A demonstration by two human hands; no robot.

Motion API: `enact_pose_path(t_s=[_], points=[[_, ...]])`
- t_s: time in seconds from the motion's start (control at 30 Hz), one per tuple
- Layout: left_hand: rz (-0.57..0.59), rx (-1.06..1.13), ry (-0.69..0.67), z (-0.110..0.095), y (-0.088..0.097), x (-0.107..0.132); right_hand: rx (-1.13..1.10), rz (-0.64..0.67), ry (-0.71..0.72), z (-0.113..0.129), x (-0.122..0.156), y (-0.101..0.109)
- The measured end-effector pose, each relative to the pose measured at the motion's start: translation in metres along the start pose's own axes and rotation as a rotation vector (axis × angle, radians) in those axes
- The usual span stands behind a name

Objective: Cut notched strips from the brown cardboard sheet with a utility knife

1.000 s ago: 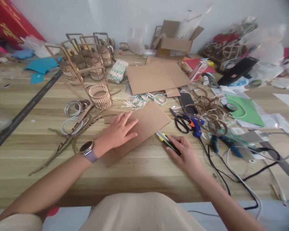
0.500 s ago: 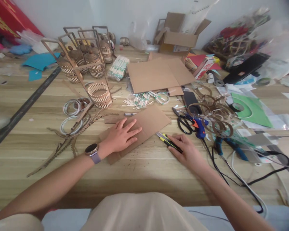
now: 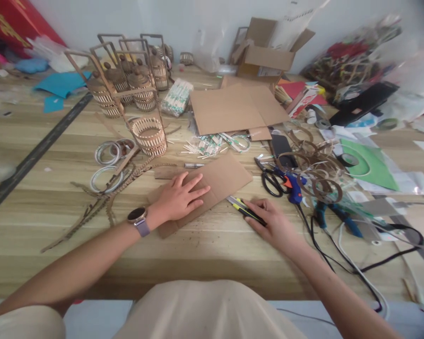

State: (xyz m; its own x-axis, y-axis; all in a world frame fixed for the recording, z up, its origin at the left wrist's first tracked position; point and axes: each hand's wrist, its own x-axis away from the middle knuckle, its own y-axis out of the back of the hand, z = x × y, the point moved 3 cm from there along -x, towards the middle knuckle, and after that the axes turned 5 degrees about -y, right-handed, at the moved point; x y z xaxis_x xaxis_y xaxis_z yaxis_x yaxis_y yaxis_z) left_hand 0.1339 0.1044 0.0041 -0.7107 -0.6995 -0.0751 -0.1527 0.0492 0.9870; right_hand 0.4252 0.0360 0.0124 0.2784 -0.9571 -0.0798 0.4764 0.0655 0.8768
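Observation:
My left hand (image 3: 179,197) lies flat with spread fingers on a piece of brown cardboard (image 3: 229,176), pressing it to the table. A utility knife (image 3: 247,212) with a black and yellow-green handle is held in my right hand (image 3: 273,223). Its blade points up and left, close to the cardboard's lower right edge; whether it touches is too small to tell. Behind the cardboard lie a silver pen-like tool (image 3: 193,165) and a narrow cardboard strip (image 3: 165,172), partly covered.
Scissors (image 3: 273,182), a blue glue gun (image 3: 294,188) and pliers (image 3: 344,219) with cords lie to the right. Left are tape rolls (image 3: 106,180) and cut cardboard strips (image 3: 74,229). Several stick lanterns (image 3: 141,92) stand behind, beside a larger cardboard sheet (image 3: 233,110).
The view has shifted slightly. Both hands keep nearly the same place, the left on the cardboard and the right around the utility knife, whose blade sits a touch further left.

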Motion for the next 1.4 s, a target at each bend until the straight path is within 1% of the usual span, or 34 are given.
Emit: enact_pose_path(t_s=[0.1, 0.2, 0.27, 0.43, 0.5, 0.6, 0.73, 0.83, 0.9, 1.0, 1.1, 1.27, 1.4], points=[[0.001, 0.003, 0.012, -0.001, 0.002, 0.001, -0.005, 0.002, 0.033, 0.004, 0.000, -0.001], [0.027, -0.002, 0.022, -0.003, 0.004, 0.001, -0.003, 0.022, 0.083, 0.009, 0.004, 0.000], [0.038, -0.009, 0.025, -0.003, 0.005, 0.000, 0.006, 0.020, 0.091, 0.013, 0.005, -0.001], [0.057, -0.031, 0.032, -0.003, 0.005, 0.000, -0.018, 0.017, 0.100, 0.032, 0.003, -0.015], [0.051, -0.034, 0.036, -0.004, 0.005, 0.000, -0.025, 0.028, 0.096, 0.038, 0.005, -0.020], [0.004, -0.025, 0.041, -0.008, 0.004, 0.000, -0.029, 0.015, 0.092, 0.043, 0.012, -0.021], [-0.059, 0.003, 0.023, -0.010, 0.004, -0.003, -0.022, -0.025, 0.073, 0.040, 0.016, -0.020], [-0.127, 0.034, -0.009, -0.002, 0.006, -0.005, -0.015, -0.052, 0.050, 0.031, 0.011, -0.020], [-0.146, 0.039, -0.053, 0.007, 0.005, -0.005, -0.018, -0.073, 0.038, 0.024, 0.005, -0.020], [-0.090, 0.014, -0.119, 0.015, -0.002, -0.001, -0.032, -0.062, 0.026, 0.015, -0.004, -0.019], [-0.048, -0.007, -0.131, 0.017, -0.008, 0.003, -0.029, -0.017, 0.025, 0.012, -0.008, -0.016], [-0.043, -0.020, -0.120, 0.014, -0.011, 0.004, 0.000, 0.015, 0.076, 0.014, 0.000, -0.008], [-0.048, -0.031, -0.128, 0.015, -0.012, 0.003, 0.018, 0.030, 0.089, 0.017, 0.000, -0.009]])
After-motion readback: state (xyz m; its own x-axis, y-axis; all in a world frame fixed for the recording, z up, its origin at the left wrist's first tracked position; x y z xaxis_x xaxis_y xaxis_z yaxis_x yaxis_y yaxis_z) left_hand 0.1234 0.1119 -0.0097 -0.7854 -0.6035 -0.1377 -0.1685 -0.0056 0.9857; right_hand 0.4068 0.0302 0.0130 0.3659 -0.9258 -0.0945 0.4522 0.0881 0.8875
